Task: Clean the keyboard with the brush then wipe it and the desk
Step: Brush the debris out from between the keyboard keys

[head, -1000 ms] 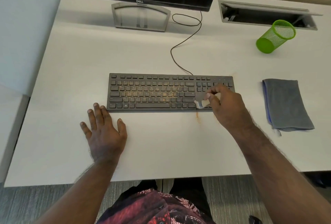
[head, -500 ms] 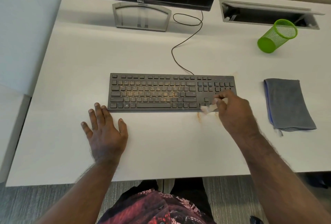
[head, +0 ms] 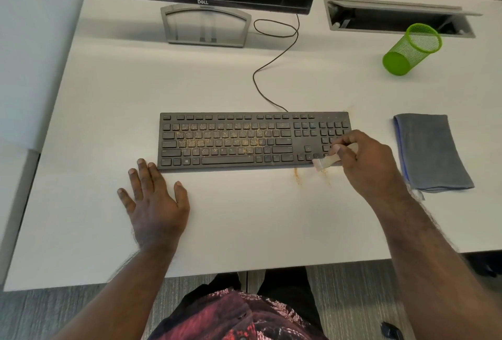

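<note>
The keyboard serves as the landmark; its long axis runs left to right across the desk. Just off its front-left corner, the left hand lies flat on the desk with fingers spread and straight, holding nothing, the fingertips just beside that corner.

Across the middle rows of the keyboard sits a band of orange crumbs, thickest left of centre. At the front edge toward the right end, two short streaks of orange dust lie on the desk, touching the keyboard's edge.

At the front-right corner, the right hand pinches the pale brush, its fingers curled round the handle; the bristle end points left and down, resting at the keyboard's front edge. The remaining crumbs therefore lie to the left of the brush, along the keyboard's long axis, so this hand is better placed to sweep them.

Right of the keyboard, well apart, the grey cloth lies folded and untouched.
</note>
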The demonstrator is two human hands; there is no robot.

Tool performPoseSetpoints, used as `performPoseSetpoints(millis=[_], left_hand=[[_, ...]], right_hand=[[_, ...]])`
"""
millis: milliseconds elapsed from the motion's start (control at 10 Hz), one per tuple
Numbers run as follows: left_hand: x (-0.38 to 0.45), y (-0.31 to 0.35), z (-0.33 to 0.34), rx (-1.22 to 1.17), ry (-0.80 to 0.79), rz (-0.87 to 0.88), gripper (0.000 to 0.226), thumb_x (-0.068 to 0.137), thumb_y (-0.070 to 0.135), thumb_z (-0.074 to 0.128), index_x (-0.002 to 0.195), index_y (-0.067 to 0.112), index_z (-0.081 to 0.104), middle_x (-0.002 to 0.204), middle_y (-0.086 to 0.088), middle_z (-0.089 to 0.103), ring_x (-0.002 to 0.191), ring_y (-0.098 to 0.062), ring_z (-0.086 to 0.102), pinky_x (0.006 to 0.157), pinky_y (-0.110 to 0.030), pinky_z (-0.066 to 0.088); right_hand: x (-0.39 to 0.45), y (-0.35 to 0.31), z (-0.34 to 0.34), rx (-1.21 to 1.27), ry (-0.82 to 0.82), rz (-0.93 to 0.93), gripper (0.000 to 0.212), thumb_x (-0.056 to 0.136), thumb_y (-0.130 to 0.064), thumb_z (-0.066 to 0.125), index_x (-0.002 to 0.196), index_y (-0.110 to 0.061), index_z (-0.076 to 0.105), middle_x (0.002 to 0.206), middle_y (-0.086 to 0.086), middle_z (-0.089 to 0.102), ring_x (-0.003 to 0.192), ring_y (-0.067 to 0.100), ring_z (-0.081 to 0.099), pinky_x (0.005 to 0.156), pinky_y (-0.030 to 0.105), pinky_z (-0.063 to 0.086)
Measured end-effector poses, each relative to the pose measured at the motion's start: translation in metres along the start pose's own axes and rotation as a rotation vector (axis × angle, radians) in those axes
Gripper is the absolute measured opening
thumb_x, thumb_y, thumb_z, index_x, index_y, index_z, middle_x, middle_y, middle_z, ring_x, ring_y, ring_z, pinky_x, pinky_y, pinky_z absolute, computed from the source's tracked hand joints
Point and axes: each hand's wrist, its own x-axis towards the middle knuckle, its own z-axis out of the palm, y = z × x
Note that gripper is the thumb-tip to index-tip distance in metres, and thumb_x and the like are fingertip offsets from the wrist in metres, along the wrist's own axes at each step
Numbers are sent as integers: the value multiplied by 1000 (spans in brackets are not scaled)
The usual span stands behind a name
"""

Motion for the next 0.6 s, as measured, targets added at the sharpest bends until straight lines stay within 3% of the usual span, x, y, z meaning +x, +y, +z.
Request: performPoseSetpoints(millis=[200, 300, 400, 600], left_hand=[[0, 0, 0, 5, -5, 0, 77, 97, 46, 26, 159, 1, 23, 171, -12, 12, 157, -32, 8, 125, -59, 4], [0, 0, 0, 1, -5, 1, 77, 97, 46, 27, 159, 1, 23, 171, -12, 12, 157, -32, 8, 125, -59, 4], [0, 0, 0, 1, 1, 1, 77, 97, 46, 28, 159, 1, 24, 170, -12, 13, 157, -33, 10, 124, -60, 5], [0, 1, -1, -6, 0, 2, 77, 96, 46, 28, 158, 0, 25, 170, -13, 14, 157, -33, 10, 124, -61, 6]], right_hand=[[3, 4, -4, 47, 81, -35, 13, 99, -23, 54, 105, -18, 64, 97, -2, 69, 85, 17, 62, 60, 12, 38], [1, 6, -1, 7, -35, -91, 12, 99, -22, 54, 105, -19, 64, 95, -6, 65, 87, 13, 59, 64, 11, 39], [2, 9, -5, -8, -45, -52, 9, 99, -25, 54, 100, -23, 63, 93, -4, 68, 83, 16, 63, 64, 23, 47], [4, 3, -3, 35, 34, -100, 13, 99, -24, 54, 104, -17, 64, 99, 0, 70, 87, 18, 63, 62, 22, 42]])
